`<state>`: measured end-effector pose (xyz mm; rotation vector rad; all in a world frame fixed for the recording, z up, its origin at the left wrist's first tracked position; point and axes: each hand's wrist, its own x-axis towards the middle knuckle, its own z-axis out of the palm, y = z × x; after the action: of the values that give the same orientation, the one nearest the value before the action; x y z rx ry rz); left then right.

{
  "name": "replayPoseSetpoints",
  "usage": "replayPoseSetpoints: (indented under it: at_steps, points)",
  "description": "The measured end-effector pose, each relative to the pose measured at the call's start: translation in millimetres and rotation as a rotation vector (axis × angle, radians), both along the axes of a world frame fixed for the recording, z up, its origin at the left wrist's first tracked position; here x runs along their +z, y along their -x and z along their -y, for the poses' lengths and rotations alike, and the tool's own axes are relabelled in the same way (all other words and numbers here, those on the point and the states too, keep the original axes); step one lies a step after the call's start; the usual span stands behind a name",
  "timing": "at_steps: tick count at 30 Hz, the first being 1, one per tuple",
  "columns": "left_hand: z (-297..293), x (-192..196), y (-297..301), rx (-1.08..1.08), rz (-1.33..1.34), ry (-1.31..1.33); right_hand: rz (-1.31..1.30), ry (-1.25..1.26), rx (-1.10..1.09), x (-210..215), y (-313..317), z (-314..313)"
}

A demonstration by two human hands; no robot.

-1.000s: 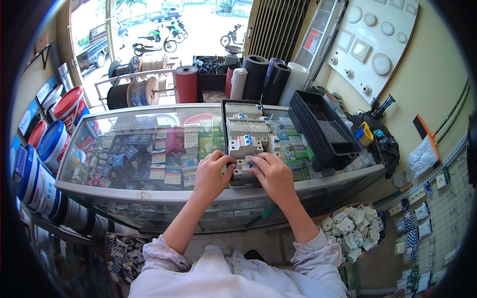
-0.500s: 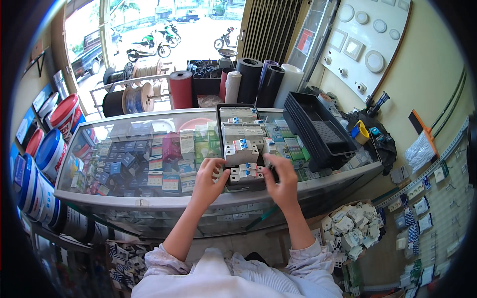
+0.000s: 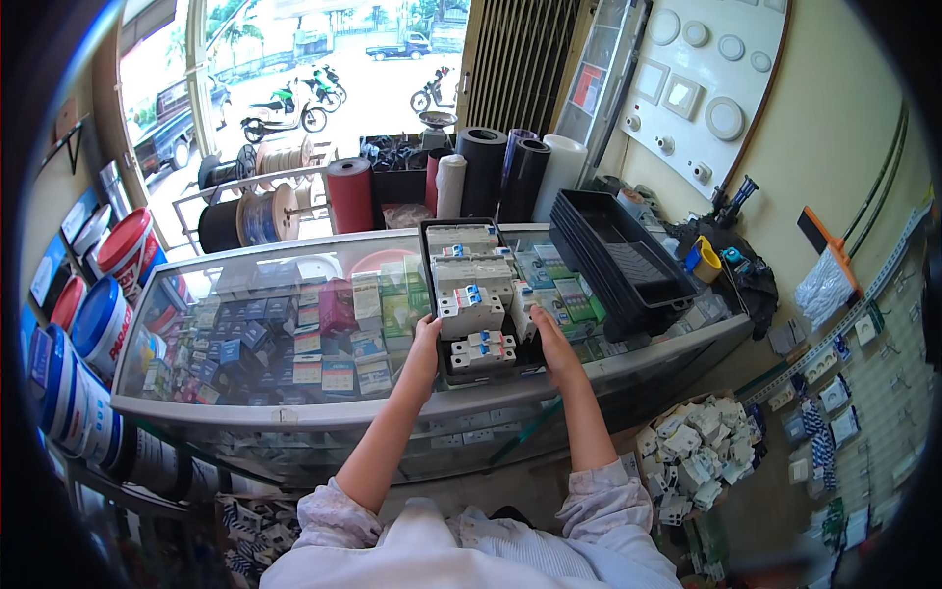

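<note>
Both hands grip the near end of a long black tray (image 3: 429,257) lying on the glass-topped bench (image 3: 245,412): the left hand (image 3: 425,346) is curled over its left edge and the right hand (image 3: 551,344) over its right edge, with white circuit breakers (image 3: 471,312) bearing small blue switches packed inside it. Under the glass to the left lie rows of small flat boxes (image 3: 294,339) in blue, white, green and pink, and just right of the tray stands a stack of empty black trays (image 3: 628,260). Behind the bench stand upright rolls (image 3: 350,194) in red, white and black, and a bag of white parts (image 3: 692,452) sits on the floor at lower right.
</note>
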<state>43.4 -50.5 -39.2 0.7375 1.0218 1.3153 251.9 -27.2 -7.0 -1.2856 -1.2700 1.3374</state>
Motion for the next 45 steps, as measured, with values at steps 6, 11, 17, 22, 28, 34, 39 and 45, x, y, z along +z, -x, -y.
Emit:
replayPoseSetpoints:
  at_steps: [6, 11, 17, 22, 28, 34, 39, 45]
  points:
    - [-5.4, -19.6, -9.9, 0.124, -0.056, -0.104, 0.035, -0.068, 0.004, 1.7, 3.2, 2.9]
    - [-11.7, -32.0, -7.0, 0.137, -0.111, -0.184, 0.072, -0.046, 0.007, 7.7, 4.4, 3.5]
    - [-8.0, -22.7, -8.4, 0.105, 0.004, -0.142, 0.100, 0.016, 0.090, 5.2, -2.3, -2.1]
    - [-3.0, -0.7, -11.3, 0.027, 0.093, -0.031, -0.231, 0.193, 0.176, -7.5, -20.6, -22.7]
    - [-7.4, 23.7, -8.3, 0.046, 0.154, 0.013, -0.389, 0.283, 0.247, 0.7, -5.4, -47.2]
    - [-21.9, 12.3, -11.4, 0.065, 0.171, 0.041, -0.087, 0.119, 0.128, -25.9, -5.4, -69.5]
    - [-4.8, 20.1, -4.6, 0.105, 0.104, -0.010, -0.016, -0.044, 0.092, 13.7, 16.1, -16.1]
    - [26.1, 19.0, -2.1, 0.052, -0.138, -0.133, 0.041, -0.044, 0.077, -4.2, 5.9, 11.5]
